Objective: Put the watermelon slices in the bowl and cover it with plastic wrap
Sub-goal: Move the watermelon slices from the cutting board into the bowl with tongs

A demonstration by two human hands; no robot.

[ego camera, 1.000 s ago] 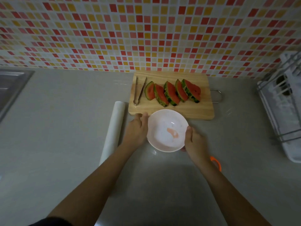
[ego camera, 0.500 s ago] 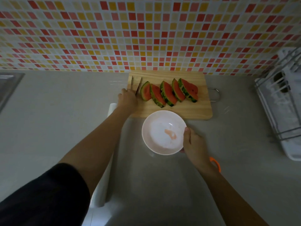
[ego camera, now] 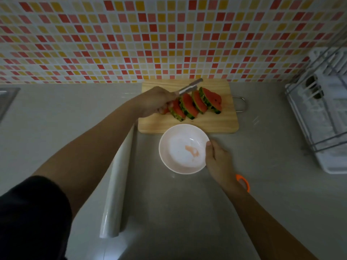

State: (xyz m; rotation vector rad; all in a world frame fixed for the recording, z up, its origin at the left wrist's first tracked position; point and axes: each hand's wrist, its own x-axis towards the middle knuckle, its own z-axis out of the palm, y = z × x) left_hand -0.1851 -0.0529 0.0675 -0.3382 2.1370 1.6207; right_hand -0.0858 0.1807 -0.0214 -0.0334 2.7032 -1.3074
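Several watermelon slices [ego camera: 195, 103] stand in a row on a wooden cutting board [ego camera: 216, 122] against the tiled wall. My left hand [ego camera: 155, 102] is closed around metal tongs [ego camera: 189, 86], lifted over the left end of the row and hiding part of the leftmost slice. A white bowl [ego camera: 183, 149] with a pink smear inside sits on the counter just in front of the board. My right hand [ego camera: 218, 160] grips its right rim. A roll of plastic wrap [ego camera: 117, 184] lies on the counter left of the bowl, under my left forearm.
A white dish rack [ego camera: 323, 124] with a metal frame stands at the right. An orange-handled object [ego camera: 244, 182] lies behind my right wrist. A sink edge [ego camera: 7, 96] shows at the far left. The tiled wall runs directly behind the board.
My left hand left the bowl's rim, reached to the board, picked up the tongs and lifted them over the slices. My right hand stayed on the bowl.
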